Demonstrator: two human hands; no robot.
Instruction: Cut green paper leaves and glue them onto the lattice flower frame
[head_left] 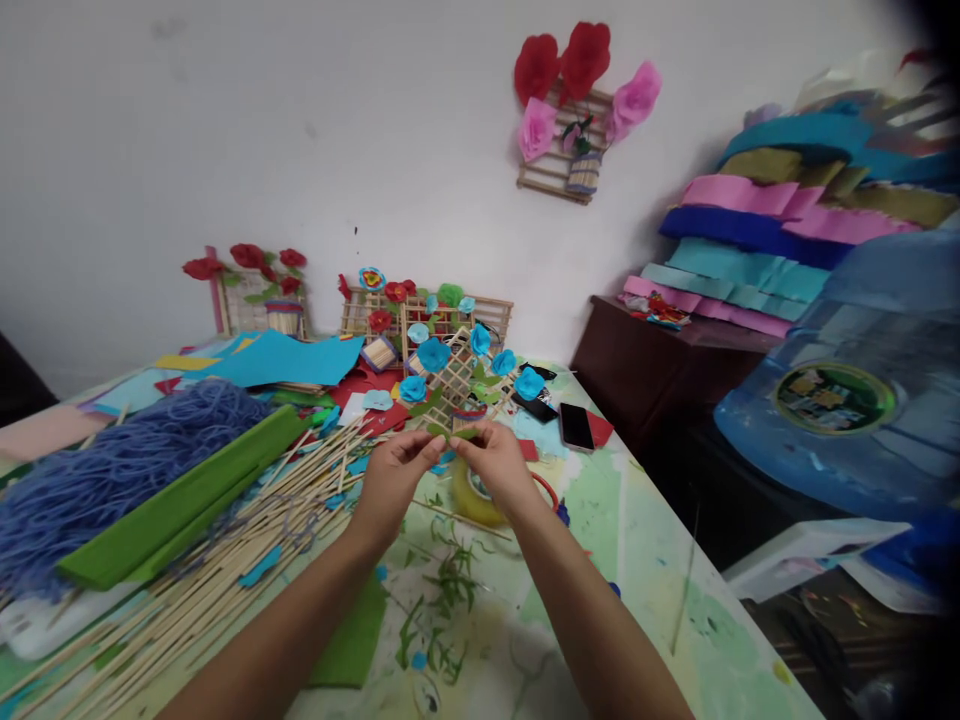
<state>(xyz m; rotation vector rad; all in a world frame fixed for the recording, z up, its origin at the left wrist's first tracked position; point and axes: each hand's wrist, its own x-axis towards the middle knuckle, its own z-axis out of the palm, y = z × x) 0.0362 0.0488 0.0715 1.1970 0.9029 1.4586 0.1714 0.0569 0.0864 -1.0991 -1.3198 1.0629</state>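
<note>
Over the middle of the table my left hand [391, 478] and my right hand [496, 468] meet, thumbs and forefingers closed in a pinch. Between the fingertips runs a small green crepe paper leaf [466, 434], held by both hands. Just beyond it stands a bamboo-stick lattice with blue paper flowers [433, 354]. A roll of yellowish tape [480, 506] sits behind my right hand, partly hidden by it. Below my hands, thin green leafy sprigs [450, 580] lie on the table beside a green paper sheet [351, 640].
Bamboo sticks [247, 540], folded green crepe paper [187, 500] and purple-blue cord [127, 465] cover the left side. A phone [576, 427] lies right of the lattice. A large water bottle [847, 390] and stacked crepe paper [750, 240] stand at right. Flower-decorated lattices [262, 290] lean against the wall.
</note>
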